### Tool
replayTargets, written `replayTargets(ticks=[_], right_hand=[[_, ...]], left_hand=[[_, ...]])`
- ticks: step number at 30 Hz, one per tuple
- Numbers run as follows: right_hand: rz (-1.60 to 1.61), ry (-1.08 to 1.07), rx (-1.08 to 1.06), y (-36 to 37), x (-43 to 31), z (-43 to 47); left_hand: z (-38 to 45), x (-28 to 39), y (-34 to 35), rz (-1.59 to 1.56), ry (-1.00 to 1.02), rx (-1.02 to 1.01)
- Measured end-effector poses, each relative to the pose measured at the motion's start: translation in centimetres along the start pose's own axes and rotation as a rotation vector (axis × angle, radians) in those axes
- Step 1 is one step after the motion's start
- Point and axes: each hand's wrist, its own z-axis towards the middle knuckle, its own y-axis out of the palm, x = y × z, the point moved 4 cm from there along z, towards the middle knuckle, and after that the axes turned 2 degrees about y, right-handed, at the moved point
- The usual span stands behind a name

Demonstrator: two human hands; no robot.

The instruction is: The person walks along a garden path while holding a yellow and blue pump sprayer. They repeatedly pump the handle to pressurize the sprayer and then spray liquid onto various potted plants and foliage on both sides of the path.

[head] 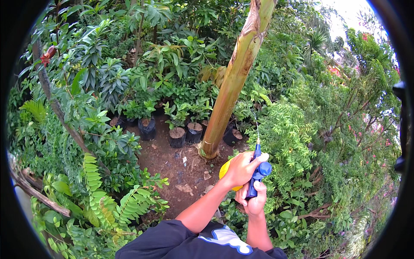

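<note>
Both of my hands are on a hand-held sprayer with a blue plastic head (265, 169) and a yellow tank (224, 169). My left hand (240, 169) wraps the front of the head, and its thumb lies along the top. Behind it, my right hand (256, 201) grips the rear handle with the thumb on top. The sprayer's brass-coloured nozzle (258, 141) points away from me, and a thin stream of liquid (255, 118) leaves it towards the shrubs. Part of the yellow tank is hidden behind my left hand and wrist.
A thick palm-like trunk (228, 87) leans up from the bare soil (161, 165) just ahead. Several potted saplings in black grow bags (177, 137) line the far side. Dense shrubs (291, 129) stand close on the right. A thin branch (59, 110) slants across the left.
</note>
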Motion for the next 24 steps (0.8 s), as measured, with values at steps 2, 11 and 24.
replayTargets(ticks=[2, 11, 24], right_hand=[[0.022, 0.022, 0.016, -0.3, 0.4, -0.1], [0.078, 0.019, -0.019, -0.9, 1.5, -0.8], [0.161, 0.172, 0.039, -0.6, 3.7, -1.2]], left_hand=[[-0.2, -0.2, 0.1, -0.001, -0.004, 0.011], [-0.8, -1.8, 0.4, 0.011, -0.068, -0.053], [-1.7, -5.4, 0.1, 0.033, -0.213, -0.072]])
